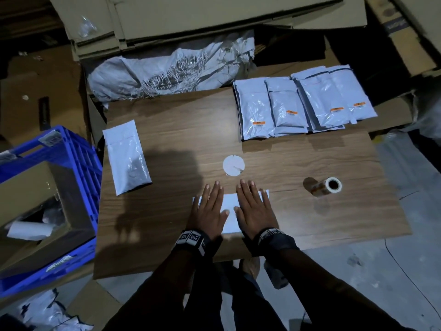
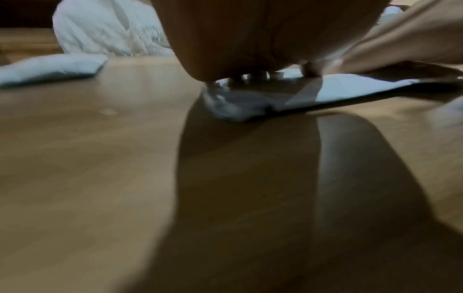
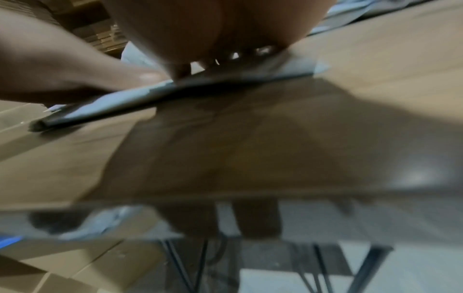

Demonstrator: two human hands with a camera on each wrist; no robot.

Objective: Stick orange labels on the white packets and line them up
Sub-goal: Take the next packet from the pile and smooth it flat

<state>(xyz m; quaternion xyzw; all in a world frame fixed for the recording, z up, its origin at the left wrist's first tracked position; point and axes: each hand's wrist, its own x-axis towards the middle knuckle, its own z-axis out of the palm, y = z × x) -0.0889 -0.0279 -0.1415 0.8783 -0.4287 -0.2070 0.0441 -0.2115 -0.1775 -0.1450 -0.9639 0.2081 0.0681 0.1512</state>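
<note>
A white packet [image 1: 229, 211] lies flat near the front of the wooden table [image 1: 181, 130]. My left hand [image 1: 210, 206] and right hand [image 1: 254, 206] both rest on it, palms down with straight fingers, side by side. The wrist views show the same packet [image 2: 350, 87] [image 3: 120, 103] pressed under the palms. Several labelled white packets [image 1: 300, 103] with orange labels [image 1: 259, 123] lie in a row at the back right. One unlabelled packet [image 1: 126, 156] lies at the left edge. A roll of orange labels [image 1: 325, 186] lies on its side to the right of my hands.
A round white sticker [image 1: 233, 165] sits mid-table. A torn white sack [image 1: 167, 72] lies behind the table under cardboard sheets [image 1: 191, 25]. A blue crate [image 1: 47, 206] holding a cardboard box stands to the left. Grey floor lies to the right.
</note>
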